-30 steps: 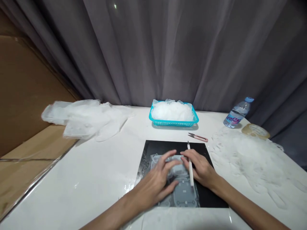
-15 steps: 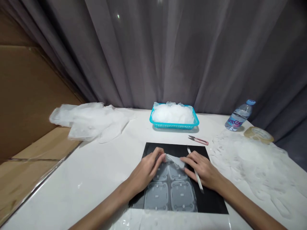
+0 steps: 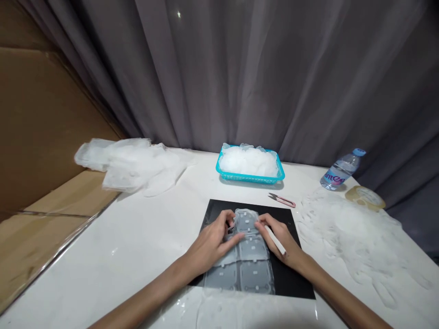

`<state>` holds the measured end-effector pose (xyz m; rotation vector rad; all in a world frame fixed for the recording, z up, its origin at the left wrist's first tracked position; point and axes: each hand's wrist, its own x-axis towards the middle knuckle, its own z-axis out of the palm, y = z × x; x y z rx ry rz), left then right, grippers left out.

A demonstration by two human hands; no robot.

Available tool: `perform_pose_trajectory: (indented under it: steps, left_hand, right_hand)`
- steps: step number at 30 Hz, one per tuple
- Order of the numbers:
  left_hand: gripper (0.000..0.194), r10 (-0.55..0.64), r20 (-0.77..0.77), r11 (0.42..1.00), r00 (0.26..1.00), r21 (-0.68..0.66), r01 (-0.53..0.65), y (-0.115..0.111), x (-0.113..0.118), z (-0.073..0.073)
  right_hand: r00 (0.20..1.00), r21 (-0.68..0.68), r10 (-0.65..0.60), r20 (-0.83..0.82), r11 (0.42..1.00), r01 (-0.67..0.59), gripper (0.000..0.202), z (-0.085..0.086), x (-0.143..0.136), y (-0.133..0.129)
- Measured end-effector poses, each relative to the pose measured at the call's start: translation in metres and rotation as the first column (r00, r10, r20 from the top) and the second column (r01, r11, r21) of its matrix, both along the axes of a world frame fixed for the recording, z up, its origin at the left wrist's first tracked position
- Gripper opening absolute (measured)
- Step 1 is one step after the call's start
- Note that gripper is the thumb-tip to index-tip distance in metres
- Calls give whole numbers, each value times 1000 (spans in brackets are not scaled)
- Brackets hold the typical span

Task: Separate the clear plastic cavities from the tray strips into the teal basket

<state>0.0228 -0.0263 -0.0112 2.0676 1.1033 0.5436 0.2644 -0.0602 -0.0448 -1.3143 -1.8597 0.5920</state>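
A translucent plastic sheet (image 3: 255, 272) with rows of rounded rectangular cells and small raised dots lies on a black mat (image 3: 290, 278). My left hand (image 3: 216, 237) has its fingers bent at the sheet's upper left edge, thumb lying across the cells. At the upper right edge, my right hand (image 3: 279, 235) pinches the sheet between thumb and fingers. A thin white stick-like tool (image 3: 275, 241) is also tucked in that hand; its far end is hidden. The sheet's near end runs over the mat's front edge onto the white table.
Behind the mat stands a turquoise basket (image 3: 250, 178) heaped with white translucent pieces. Pink-handled thread snips (image 3: 281, 199) lie nearby. To the right are a water bottle (image 3: 339, 172), a tape roll (image 3: 365, 198) and a translucent pile (image 3: 356, 233). More sheets (image 3: 137, 164) and a cardboard box (image 3: 44, 123) are left.
The sheet's folded-over top corner now lies flat, showing its upper cells. My right hand has shifted slightly, and the white tool has moved with it. The view has shifted a little.
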Motion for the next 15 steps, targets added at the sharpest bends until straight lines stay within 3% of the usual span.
perform_pose_trajectory:
  steps: [5, 9, 12, 15]
  left_hand:
    - [57, -62, -93, 997, 994, -41, 58, -12, -9, 1]
    - [81, -77, -118, 997, 990, 0, 77, -16, -12, 4]
    - [73, -25, -92, 999, 995, -24, 23, -17, -14, 4]
    - [65, -9, 4, 995, 1000, -97, 9, -14, -16, 1]
  right_hand:
    - [992, 80, -127, 23, 989, 125, 20, -7, -1, -8]
    - [977, 255, -169, 127, 958, 133, 17, -12, 4, -8]
    - [970, 373, -150, 193, 925, 68, 15, -8, 8, -9]
    - [951, 371, -55, 303, 927, -64, 13, -2, 9, -12]
